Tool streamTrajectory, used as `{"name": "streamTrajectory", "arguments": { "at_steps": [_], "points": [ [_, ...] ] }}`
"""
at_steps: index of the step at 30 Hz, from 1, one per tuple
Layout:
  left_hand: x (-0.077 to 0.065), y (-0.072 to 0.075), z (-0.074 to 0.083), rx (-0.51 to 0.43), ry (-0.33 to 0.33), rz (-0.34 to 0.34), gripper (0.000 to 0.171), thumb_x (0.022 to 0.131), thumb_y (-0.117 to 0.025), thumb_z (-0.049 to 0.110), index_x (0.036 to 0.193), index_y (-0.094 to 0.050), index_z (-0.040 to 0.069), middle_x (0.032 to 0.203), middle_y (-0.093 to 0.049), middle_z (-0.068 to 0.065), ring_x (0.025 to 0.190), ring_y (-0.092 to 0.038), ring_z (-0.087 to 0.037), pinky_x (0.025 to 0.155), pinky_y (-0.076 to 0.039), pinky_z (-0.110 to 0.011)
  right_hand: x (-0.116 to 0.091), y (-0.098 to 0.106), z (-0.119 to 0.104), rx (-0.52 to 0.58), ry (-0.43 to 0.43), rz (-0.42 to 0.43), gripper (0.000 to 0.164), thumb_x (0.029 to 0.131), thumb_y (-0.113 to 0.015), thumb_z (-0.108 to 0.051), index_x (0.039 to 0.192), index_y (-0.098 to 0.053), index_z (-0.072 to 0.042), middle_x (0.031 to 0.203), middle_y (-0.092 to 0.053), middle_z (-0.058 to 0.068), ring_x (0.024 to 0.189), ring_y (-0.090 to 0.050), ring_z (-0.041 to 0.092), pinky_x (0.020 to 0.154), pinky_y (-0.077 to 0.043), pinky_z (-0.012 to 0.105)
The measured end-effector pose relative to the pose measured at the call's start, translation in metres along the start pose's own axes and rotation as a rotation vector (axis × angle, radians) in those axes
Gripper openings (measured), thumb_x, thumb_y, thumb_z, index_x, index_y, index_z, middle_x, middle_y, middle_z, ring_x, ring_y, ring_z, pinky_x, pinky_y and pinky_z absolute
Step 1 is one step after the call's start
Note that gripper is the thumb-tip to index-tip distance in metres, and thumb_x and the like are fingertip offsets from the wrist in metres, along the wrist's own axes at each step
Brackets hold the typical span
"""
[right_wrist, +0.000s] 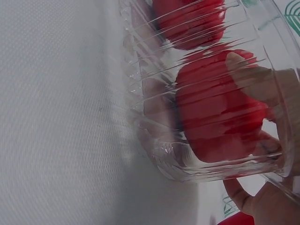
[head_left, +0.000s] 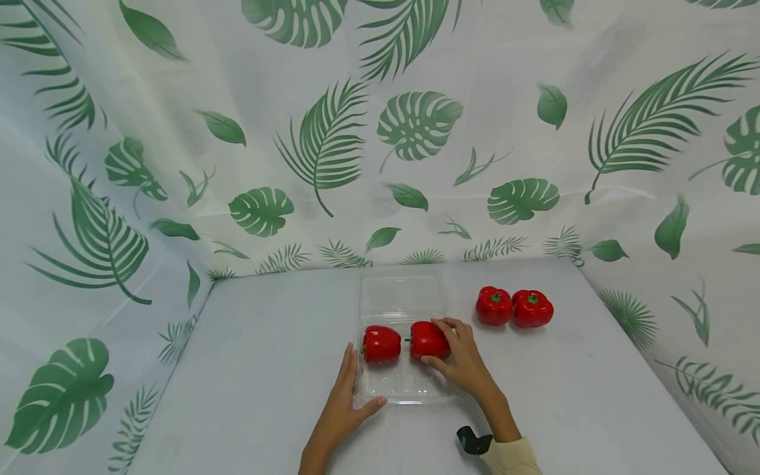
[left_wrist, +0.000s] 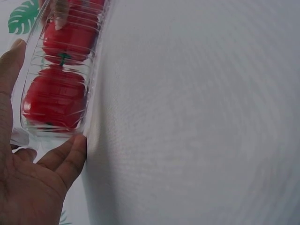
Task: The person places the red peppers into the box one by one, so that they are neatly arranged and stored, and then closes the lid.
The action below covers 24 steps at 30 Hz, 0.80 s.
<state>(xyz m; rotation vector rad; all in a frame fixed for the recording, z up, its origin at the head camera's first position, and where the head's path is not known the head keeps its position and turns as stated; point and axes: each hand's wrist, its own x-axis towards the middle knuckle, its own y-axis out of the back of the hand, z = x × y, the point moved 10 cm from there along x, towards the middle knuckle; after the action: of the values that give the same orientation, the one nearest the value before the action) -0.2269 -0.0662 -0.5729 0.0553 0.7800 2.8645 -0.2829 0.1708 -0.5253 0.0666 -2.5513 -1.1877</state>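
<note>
A clear plastic clamshell container [head_left: 404, 394] lies with its lid [head_left: 400, 297] folded back away from me. One red bell pepper [head_left: 382, 344] lies on its side in the left of the tray, its green stem to the left. My right hand [head_left: 466, 359] grips a second red bell pepper [head_left: 429, 340] at the right of the tray, thumb near and fingers beyond, stem pointing left. With fairly straight fingers, my left hand [head_left: 347, 399] rests along the container's left wall, thumb at the front edge. Through the ribbed wall, the right wrist view shows the gripped pepper [right_wrist: 215, 108].
Two more red bell peppers [head_left: 493, 306] [head_left: 532, 309] stand side by side on the white table [head_left: 273, 330], right of the lid. A black object [head_left: 473, 441] sits by my right wrist. Leaf-printed cloth [head_left: 415, 198] hangs behind and at the sides.
</note>
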Motion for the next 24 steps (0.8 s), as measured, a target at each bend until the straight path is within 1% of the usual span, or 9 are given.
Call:
{"name": "streamTrajectory", "arguments": {
  "at_steps": [1,5,8,12,17,21,24],
  "points": [
    [0.0002,-0.0002,-0.0002,-0.003,0.003,0.001,0.108,0.079,-0.077,0.049,0.158,-0.010,0.023,0.166,-0.003,0.007,0.152,-0.016,-0.027,0.110,-0.039,-0.048,-0.0001,0.0003,0.0002,0.000,0.001,0.001,0.081,0.074,-0.085,-0.028,0.143,-0.046,-0.015,0.138,-0.046,0.014,0.127,-0.041,0.032,0.096,-0.054,0.055],
    [0.0005,-0.0008,0.0017,-0.003,-0.018,0.006,0.107,0.079,-0.076,0.049,0.158,-0.011,0.018,0.166,-0.003,0.004,0.152,-0.014,-0.028,0.111,-0.037,-0.048,-0.0002,0.0024,-0.0004,-0.005,0.012,0.011,0.083,0.073,-0.086,-0.032,0.143,-0.046,-0.014,0.138,-0.046,0.014,0.128,-0.040,0.032,0.096,-0.054,0.055],
    [0.0001,-0.0005,0.0028,0.002,-0.031,0.014,0.107,0.080,-0.076,0.049,0.158,-0.012,0.014,0.166,-0.004,0.002,0.151,-0.016,-0.030,0.110,-0.038,-0.049,-0.0006,0.0027,-0.0006,-0.006,0.013,0.008,0.085,0.072,-0.086,-0.036,0.143,-0.046,-0.014,0.138,-0.046,0.014,0.128,-0.040,0.032,0.095,-0.054,0.056],
    [-0.0006,-0.0004,0.0034,0.008,-0.035,0.014,0.106,0.080,-0.076,0.048,0.158,-0.013,0.013,0.166,-0.004,0.000,0.151,-0.017,-0.032,0.109,-0.038,-0.049,-0.0012,0.0018,0.0003,0.001,0.002,-0.005,0.086,0.072,-0.086,-0.037,0.144,-0.045,-0.016,0.139,-0.046,0.014,0.129,-0.040,0.032,0.096,-0.053,0.055],
    [-0.0004,0.0001,0.0037,0.007,-0.026,0.010,0.106,0.080,-0.076,0.048,0.158,-0.012,0.014,0.166,-0.004,0.001,0.151,-0.018,-0.031,0.109,-0.039,-0.049,-0.0014,0.0021,-0.0006,0.003,0.012,0.001,0.085,0.072,-0.086,-0.037,0.144,-0.045,-0.017,0.138,-0.046,0.013,0.129,-0.040,0.031,0.097,-0.053,0.055],
    [-0.0003,0.0006,0.0033,0.010,-0.007,0.005,0.107,0.080,-0.076,0.049,0.158,-0.010,0.018,0.166,-0.003,0.004,0.151,-0.017,-0.029,0.109,-0.039,-0.048,-0.0017,0.0042,-0.0031,-0.005,0.029,0.010,0.084,0.072,-0.085,-0.037,0.143,-0.046,-0.015,0.137,-0.048,0.015,0.127,-0.042,0.032,0.096,-0.053,0.056],
    [-0.0004,0.0006,0.0017,0.007,0.009,-0.001,0.108,0.079,-0.076,0.049,0.159,-0.010,0.020,0.166,-0.003,0.006,0.151,-0.017,-0.028,0.109,-0.039,-0.047,-0.0028,0.0073,-0.0042,-0.010,0.018,-0.001,0.084,0.072,-0.085,-0.037,0.143,-0.046,-0.014,0.136,-0.049,0.016,0.126,-0.044,0.032,0.095,-0.054,0.056]
  ]
}}
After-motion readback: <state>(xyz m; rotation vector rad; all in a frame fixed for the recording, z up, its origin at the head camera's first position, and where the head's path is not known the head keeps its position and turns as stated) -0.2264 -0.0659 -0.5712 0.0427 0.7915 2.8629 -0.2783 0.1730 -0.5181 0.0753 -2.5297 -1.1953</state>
